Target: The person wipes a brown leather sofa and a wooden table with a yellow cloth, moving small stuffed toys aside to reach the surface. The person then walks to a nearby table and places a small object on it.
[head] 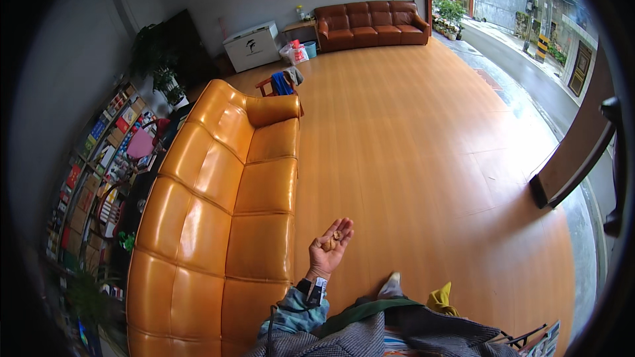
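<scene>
My left hand [328, 253] is held out palm up over the floor, its fingers slightly cupped. A brown, wrinkled walnut piece [329, 244] rests on the palm, with a smaller broken walnut piece [338, 235] by the fingers. A black band with a labelled device [316, 291] is strapped on the wrist. My right hand is out of view. To the left of my left hand runs a long tan leather sofa [263, 188]. One shoe [392, 285] shows on the floor below me.
Wood-look flooring [387, 148] stretches ahead. A brown leather sofa [372, 25] and a white chest freezer [253, 47] stand by the far wall. Crowded shelves [94, 158] line the left. A dark post [570, 158] stands at the right, beside the open street side. Yellow cloth [441, 300] is near my feet.
</scene>
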Available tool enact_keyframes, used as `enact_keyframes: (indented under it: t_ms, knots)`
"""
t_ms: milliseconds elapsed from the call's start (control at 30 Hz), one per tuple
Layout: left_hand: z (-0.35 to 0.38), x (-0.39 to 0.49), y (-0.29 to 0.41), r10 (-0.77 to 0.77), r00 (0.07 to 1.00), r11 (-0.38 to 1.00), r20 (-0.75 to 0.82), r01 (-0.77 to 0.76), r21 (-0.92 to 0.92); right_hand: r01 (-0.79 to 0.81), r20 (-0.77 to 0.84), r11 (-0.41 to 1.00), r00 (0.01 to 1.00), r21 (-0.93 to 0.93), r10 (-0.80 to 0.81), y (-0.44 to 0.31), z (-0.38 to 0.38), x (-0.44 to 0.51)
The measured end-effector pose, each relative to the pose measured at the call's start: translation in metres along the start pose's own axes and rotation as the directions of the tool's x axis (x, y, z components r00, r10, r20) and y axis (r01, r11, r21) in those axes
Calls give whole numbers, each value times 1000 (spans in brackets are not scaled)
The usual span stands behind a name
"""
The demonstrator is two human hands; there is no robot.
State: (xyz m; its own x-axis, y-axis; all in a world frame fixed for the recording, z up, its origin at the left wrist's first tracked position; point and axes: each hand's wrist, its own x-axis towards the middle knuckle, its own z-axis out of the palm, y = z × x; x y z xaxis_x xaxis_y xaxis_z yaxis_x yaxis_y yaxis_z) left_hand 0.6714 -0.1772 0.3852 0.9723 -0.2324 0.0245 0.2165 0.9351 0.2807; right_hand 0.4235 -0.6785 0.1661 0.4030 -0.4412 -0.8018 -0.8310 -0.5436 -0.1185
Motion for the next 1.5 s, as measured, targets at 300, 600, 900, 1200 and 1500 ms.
enact_keyframes:
  t_ms: [300,600,900,1200,1500]
  knots:
    - [10,212,17,76,997,992,-29,-79,-99,514,259,804,855,-298,-450,-162,-99,131]
    - [14,373,66,296,954,955,-49,-295,14,313,-131,913,926,-260,-355,-429,-228,324]
    - [-25,621,135,289,956,955,54,-284,-80,26,-164,999,986,34,-20,-571,-297,347]
    - [-13,845,191,227,961,972,155,-214,-99,160,-19,946,985,-283,-172,-678,-360,396]
    - [-46,1046,240,227,954,973,198,-231,-2,472,296,615,880,-632,-372,-936,-457,480]
